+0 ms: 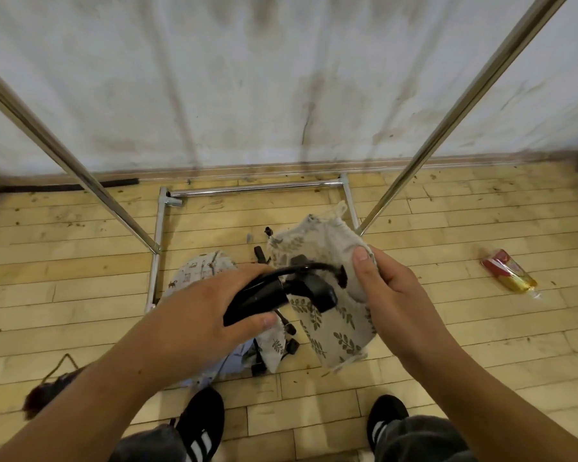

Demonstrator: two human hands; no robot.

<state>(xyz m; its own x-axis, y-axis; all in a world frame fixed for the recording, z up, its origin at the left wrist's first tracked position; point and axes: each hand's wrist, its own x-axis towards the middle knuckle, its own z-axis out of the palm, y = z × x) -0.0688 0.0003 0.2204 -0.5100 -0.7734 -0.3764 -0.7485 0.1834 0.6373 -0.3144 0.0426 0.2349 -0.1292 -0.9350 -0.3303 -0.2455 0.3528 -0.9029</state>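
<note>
My left hand [211,305] grips a black plastic clip hanger [281,290] by one end. My right hand [391,288] pinches a beige cloth with a green leaf print [331,321] at its upper edge, thumb on top. The cloth hangs down from the hanger's black clip in front of me, above the floor. The far end of the hanger lies against the cloth.
A chrome clothes rack [254,188] stands on the wooden floor, its two poles rising left and right. A pile of cloths and black clip hangers [211,271] lies under my hands. A red and yellow wrapper [508,273] lies right, a dark bag [47,391] left. My shoes [201,425] are below.
</note>
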